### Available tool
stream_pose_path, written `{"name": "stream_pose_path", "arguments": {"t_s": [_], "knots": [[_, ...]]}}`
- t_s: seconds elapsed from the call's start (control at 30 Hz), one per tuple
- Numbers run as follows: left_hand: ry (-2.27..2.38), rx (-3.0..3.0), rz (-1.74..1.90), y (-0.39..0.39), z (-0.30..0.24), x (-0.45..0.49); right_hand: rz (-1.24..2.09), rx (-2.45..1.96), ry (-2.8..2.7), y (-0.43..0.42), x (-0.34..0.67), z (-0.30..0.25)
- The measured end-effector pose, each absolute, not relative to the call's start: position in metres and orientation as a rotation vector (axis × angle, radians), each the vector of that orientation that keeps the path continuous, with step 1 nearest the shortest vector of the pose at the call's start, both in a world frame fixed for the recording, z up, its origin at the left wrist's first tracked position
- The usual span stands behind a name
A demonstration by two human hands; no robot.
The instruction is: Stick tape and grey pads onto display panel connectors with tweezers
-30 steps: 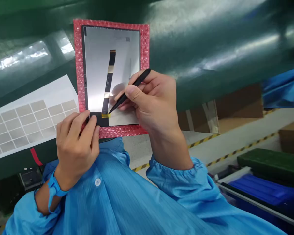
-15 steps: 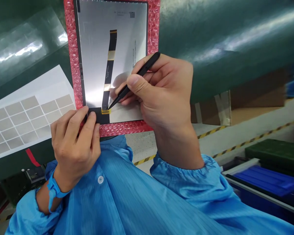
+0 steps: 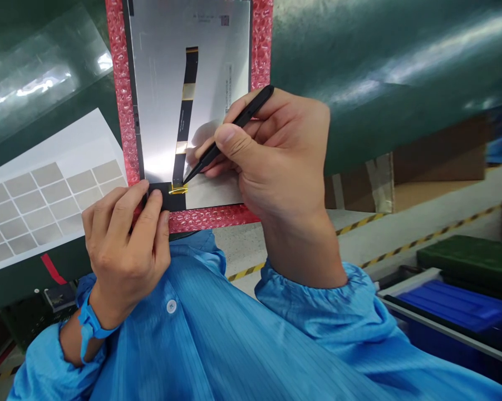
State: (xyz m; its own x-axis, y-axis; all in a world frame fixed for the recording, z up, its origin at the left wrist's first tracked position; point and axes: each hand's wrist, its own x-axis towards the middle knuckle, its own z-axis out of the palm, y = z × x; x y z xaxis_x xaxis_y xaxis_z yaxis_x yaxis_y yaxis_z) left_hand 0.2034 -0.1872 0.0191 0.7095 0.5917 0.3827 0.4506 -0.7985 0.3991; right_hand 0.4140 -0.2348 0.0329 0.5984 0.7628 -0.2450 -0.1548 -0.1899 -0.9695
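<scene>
Black pointed tweezers [image 3: 230, 136] are pinched in my right hand [image 3: 284, 150], their tip at the lower end of a dark flex cable [image 3: 185, 120]. There, a small strip of shiny yellow tape [image 3: 178, 189] lies crosswise and looks slightly creased. The cable runs up the silvery back of a flat display panel [image 3: 213, 61]. My left hand [image 3: 128, 239] steadies the panel's lower left corner, its fingertips on the dark border and the thumb near the edge. Pink bubble wrap [image 3: 262, 44] lies beneath the panel.
A white sheet with grey square stickers [image 3: 46, 200] lies left on the green table surface [image 3: 359, 67], below a clear plastic sheet [image 3: 46, 72]. A red tape strip [image 3: 53, 268] is at the table's edge. Cardboard boxes [image 3: 438, 156] and a blue bin [image 3: 455, 306] stand to the right.
The tweezers' tip has shifted very slightly at the cable's end. The yellow tape now shows brighter and more creased. Both hands keep nearly the same place.
</scene>
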Motion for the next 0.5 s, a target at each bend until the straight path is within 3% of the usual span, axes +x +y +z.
{"name": "stream_pose_path", "arguments": {"t_s": [0.5], "knots": [[0.833,2.714,0.587,-0.1873,0.0219,0.2021,0.905,-1.546,-0.511,-0.2353,0.4133,0.0324]]}}
